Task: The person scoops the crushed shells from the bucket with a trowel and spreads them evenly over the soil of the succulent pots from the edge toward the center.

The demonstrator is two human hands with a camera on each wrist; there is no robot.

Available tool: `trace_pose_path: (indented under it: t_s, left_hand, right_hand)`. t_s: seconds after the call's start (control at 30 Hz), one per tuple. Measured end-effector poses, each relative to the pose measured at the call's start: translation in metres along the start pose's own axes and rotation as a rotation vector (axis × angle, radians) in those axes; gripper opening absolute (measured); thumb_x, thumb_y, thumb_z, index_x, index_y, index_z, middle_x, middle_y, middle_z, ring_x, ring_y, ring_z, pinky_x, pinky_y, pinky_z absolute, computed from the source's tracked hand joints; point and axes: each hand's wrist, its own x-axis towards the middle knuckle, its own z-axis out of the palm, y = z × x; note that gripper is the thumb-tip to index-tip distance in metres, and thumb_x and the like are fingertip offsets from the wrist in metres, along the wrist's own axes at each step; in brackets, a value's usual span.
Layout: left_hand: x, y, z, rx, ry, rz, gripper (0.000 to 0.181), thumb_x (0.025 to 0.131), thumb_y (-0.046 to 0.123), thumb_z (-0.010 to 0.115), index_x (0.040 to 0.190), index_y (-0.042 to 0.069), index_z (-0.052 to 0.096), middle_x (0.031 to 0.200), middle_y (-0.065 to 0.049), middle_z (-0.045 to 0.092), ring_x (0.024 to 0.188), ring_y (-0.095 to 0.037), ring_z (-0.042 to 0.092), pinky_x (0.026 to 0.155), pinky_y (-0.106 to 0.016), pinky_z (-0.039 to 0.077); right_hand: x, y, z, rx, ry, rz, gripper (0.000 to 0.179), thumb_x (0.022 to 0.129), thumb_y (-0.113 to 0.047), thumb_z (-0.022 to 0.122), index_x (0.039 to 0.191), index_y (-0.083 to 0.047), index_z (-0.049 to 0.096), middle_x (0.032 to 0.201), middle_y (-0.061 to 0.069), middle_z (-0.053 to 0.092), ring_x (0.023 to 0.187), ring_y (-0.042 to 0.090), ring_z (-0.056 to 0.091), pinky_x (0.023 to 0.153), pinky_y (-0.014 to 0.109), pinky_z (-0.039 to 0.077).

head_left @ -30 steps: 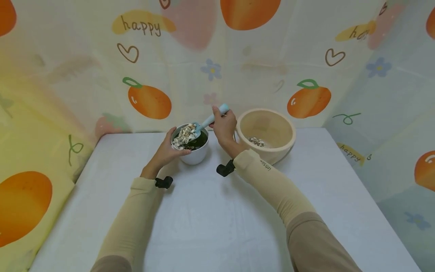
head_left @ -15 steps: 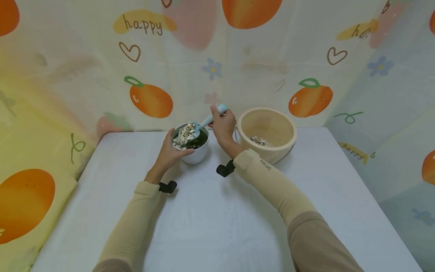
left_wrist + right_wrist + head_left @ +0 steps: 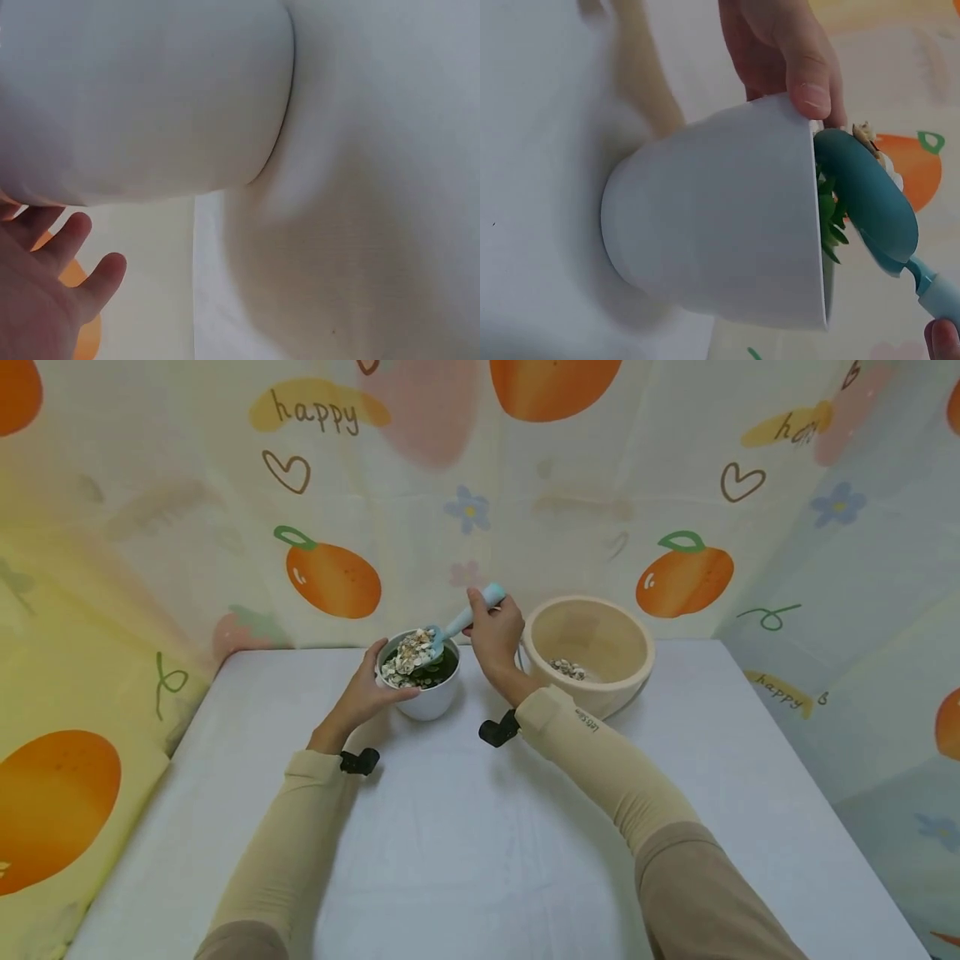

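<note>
White table (image 3: 450, 843) under both hands (image 3: 363, 697), fruit-printed backdrop (image 3: 562, 452) behind

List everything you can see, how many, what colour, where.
Pot: one, white, left of bowl
Plant: count unclear, green, inside pot
Scoop: one, light blue, over pot
Pebbles: many, off-white and brown, on scoop and in bowl
Bowl: one, cream, right of pot
Table: one, white, under pot
Backdrop: one, pale, orange-printed, behind table
Wrist devices: two, black, at wrists
Sleeves: two, beige, on arms
Left grip: one, bare, holding pot rim
Right grip: one, bare, holding scoop handle
</note>
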Motion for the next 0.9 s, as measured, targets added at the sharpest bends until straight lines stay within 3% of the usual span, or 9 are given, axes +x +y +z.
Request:
trace_pose_path:
  t_s: [0.3,0.47,0.63,0.77,0.9]
  left_hand:
    - [-0.009,0.001,0.013,0.018,0.096,0.008,0.113,0.074,0.039,0.083,0.156,0.013,0.01,0.161,-0.015,0.019,0.148,-0.034,0.021,0.118,-0.059,0.02]
    - [-0.012,0.001,0.012,0.056,0.11,0.021,0.113,0.074,0.043,0.082,0.156,0.011,0.01,0.16,-0.016,0.021,0.147,-0.034,0.023,0.117,-0.059,0.021]
    - [-0.008,-0.002,0.003,0.049,0.07,0.044,0.112,0.076,0.038,0.082,0.156,0.011,0.009,0.16,-0.016,0.02,0.147,-0.035,0.022,0.117,-0.06,0.021]
    - [-0.003,-0.002,-0.003,0.043,0.002,0.021,0.114,0.076,0.04,0.081,0.158,0.019,0.004,0.163,-0.013,0.012,0.15,-0.036,0.015,0.117,-0.062,0.018]
    - [-0.001,-0.002,-0.001,0.045,-0.01,0.002,0.115,0.075,0.042,0.081,0.158,0.023,0.004,0.164,-0.013,0.012,0.15,-0.037,0.015,0.117,-0.063,0.018]
  right_hand:
    - [-0.004,0.005,-0.001,-0.013,-0.014,-0.008,0.033,0.096,-0.034,0.061,0.096,-0.001,0.059,0.083,0.024,0.071,0.068,0.038,0.071,0.053,0.026,0.056]
    - [-0.004,0.006,-0.001,-0.002,-0.017,-0.014,0.033,0.097,-0.033,0.061,0.097,0.0,0.059,0.082,0.026,0.071,0.068,0.039,0.071,0.057,0.032,0.058]
    - [0.0,0.006,0.0,0.012,0.005,-0.004,0.035,0.096,-0.033,0.061,0.098,0.002,0.059,0.085,0.026,0.071,0.068,0.036,0.072,0.059,0.033,0.06]
    - [0.001,0.005,0.0,-0.006,0.028,0.006,0.036,0.096,-0.035,0.061,0.098,0.001,0.059,0.085,0.025,0.072,0.063,0.031,0.072,0.056,0.029,0.058]
    - [-0.001,0.003,0.001,-0.03,0.037,-0.002,0.036,0.096,-0.036,0.06,0.096,0.0,0.059,0.083,0.024,0.071,0.064,0.033,0.071,0.053,0.025,0.056]
